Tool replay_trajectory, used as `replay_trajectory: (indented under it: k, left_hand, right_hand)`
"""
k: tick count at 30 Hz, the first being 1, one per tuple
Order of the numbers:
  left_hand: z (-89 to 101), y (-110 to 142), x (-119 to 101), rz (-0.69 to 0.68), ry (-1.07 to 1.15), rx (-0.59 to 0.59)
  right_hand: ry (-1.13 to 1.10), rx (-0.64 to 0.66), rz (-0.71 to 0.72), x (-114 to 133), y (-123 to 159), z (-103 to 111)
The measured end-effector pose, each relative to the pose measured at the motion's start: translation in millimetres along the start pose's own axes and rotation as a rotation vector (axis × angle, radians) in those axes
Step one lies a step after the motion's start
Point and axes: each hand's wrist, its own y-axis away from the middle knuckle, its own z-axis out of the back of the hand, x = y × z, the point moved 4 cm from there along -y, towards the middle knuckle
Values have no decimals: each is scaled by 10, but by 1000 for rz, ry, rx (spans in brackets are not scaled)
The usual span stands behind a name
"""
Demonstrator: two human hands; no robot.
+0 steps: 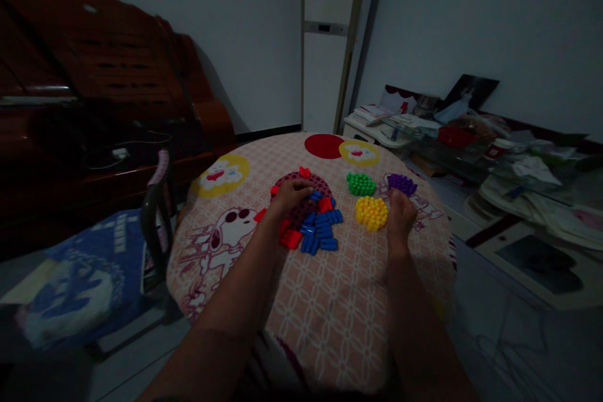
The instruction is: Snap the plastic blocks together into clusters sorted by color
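Observation:
My left hand (293,194) is over a dark red round piece with a dotted surface (301,217), its fingers bent and drawn together. Small blue plastic pieces (323,226) lie just beyond the fingertips and on the near right side of the round piece. Red plastic pieces (291,239) sit around its edge. My right hand (401,217) is closed beside the purple knobbly cluster (402,184) and the yellow one (372,213); what its fingers hold, if anything, is hidden. A green cluster (360,184) lies behind the yellow one.
The round table (330,301) has a patterned cloth. A chair with a blue-and-white bag (94,282) stands at the left, before a dark wooden bench (117,69). To the right, a cluttered glass-topped cabinet (452,144) runs along the wall. A tall white unit (325,75) stands behind.

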Motion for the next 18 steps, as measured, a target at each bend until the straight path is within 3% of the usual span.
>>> replay_trajectory:
  k: [4, 7, 10, 14, 16, 18]
  left_hand:
    - [-128, 73, -77, 22, 229, 127]
    - [-246, 110, -114, 46, 264, 184]
    - [-389, 134, -99, 91, 262, 227]
    - [-563, 158, -91, 70, 313, 278]
    - [-593, 161, -106, 44, 318, 282]
    - [-554, 145, -124, 0, 249, 244]
  right_hand:
    - [86, 89, 251, 296, 91, -130]
    - [119, 235, 464, 544, 251, -317]
    - [111, 411, 580, 726, 446, -500]
    - [99, 497, 577, 797, 545, -591]
    - [85, 445, 527, 745, 459, -523]
    - [97, 310, 433, 614, 277, -346]
